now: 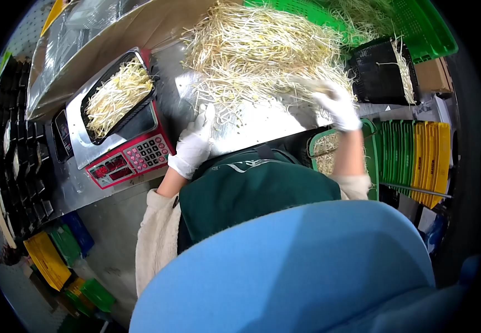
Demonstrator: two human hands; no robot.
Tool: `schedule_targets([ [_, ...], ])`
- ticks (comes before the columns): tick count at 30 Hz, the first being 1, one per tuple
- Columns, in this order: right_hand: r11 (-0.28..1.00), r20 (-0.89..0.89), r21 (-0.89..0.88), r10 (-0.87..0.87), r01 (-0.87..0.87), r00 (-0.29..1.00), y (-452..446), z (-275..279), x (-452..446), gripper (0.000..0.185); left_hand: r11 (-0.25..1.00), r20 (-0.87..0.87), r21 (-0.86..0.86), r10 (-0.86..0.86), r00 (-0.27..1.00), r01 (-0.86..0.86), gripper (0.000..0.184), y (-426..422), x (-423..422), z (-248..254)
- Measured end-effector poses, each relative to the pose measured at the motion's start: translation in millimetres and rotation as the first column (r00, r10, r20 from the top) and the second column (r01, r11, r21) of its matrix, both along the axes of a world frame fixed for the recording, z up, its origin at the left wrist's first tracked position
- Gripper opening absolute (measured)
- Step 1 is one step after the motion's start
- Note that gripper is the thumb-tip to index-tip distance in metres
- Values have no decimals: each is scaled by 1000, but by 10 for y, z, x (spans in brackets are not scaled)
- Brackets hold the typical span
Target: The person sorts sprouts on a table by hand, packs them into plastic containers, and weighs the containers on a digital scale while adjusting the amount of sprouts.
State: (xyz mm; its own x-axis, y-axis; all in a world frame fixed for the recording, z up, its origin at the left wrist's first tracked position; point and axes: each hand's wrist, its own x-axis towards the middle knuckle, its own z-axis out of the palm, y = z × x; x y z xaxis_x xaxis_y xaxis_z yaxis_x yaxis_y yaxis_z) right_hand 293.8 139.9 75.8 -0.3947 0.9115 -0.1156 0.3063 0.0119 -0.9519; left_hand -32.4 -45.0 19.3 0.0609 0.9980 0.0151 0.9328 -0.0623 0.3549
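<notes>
A big heap of bean sprouts (268, 50) covers the back of the metal table (235, 133). My left hand (195, 141), in a white glove, rests at the table's near side by the heap's front left edge, its fingers stretched out. At the heap's front right is my right hand (337, 105), also gloved; motion smears its fingers, so their grip is unclear. Left of my left hand, a black tray (132, 115) filled with bean sprouts sits tilted in view on a red digital scale (154, 125).
Stacked black trays (27, 161) line the left side. A black basket (370, 72) stands at right beside a green crate (426, 30). Below my right hand is a green bin (370, 150) with sprout scraps. Green and yellow crates (429, 161) stand stacked farther right.
</notes>
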Motion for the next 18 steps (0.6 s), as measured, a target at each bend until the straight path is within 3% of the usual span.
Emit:
schedule_targets([
  [1,998,104,-17,-65,67,992,-23,199,398,39,999,18,39,34,999,-35,74,32,24,11],
  [2,982,-82,-116,-161,151,984,-140,345,707,40,999,24,39,30,999,-31,74,114,42,36],
  [3,952,-14,-97,-294,292,956,-223,347,1114,40,998,50,69,-10,999,6,75,251,57,78],
  [5,929,154,-190,-292,318,944,-416,420,1747,23,994,80,101,-53,995,44,77,566,136,175],
  [6,890,402,-174,-326,421,855,-460,2,2305,19,996,-54,24,-79,995,80,72,749,212,231],
  [7,873,872,-194,-56,448,487,-465,0,2386,29,993,-187,-52,-114,976,106,67,929,250,238],
  [9,950,948,71,-159,304,276,-640,-15,2247,31,996,-248,-66,-76,966,62,63,1226,186,12],
  [10,913,827,-16,-217,407,519,-649,-44,2133,40,982,-238,157,-67,969,107,62,1270,149,-51],
  [11,872,638,-133,-288,471,714,-627,-79,1992,50,982,-240,160,-62,969,103,62,1256,150,-125],
  [13,943,634,65,-291,325,716,-503,-28,1565,44,992,-290,87,-60,955,88,62,1078,216,171],
  [14,958,618,127,-280,257,735,-450,50,1283,42,980,-279,163,-63,958,112,62,871,253,361],
  [15,981,630,150,-189,120,754,-396,130,1041,40,981,-287,156,-66,956,115,62,699,250,334],
  [17,987,718,154,-75,-53,692,-327,113,699,37,999,-241,-24,-47,969,42,63,386,176,180],
  [18,994,696,103,-37,-48,717,-304,136,505,36,999,-184,-16,-30,982,28,64,207,169,203],
])
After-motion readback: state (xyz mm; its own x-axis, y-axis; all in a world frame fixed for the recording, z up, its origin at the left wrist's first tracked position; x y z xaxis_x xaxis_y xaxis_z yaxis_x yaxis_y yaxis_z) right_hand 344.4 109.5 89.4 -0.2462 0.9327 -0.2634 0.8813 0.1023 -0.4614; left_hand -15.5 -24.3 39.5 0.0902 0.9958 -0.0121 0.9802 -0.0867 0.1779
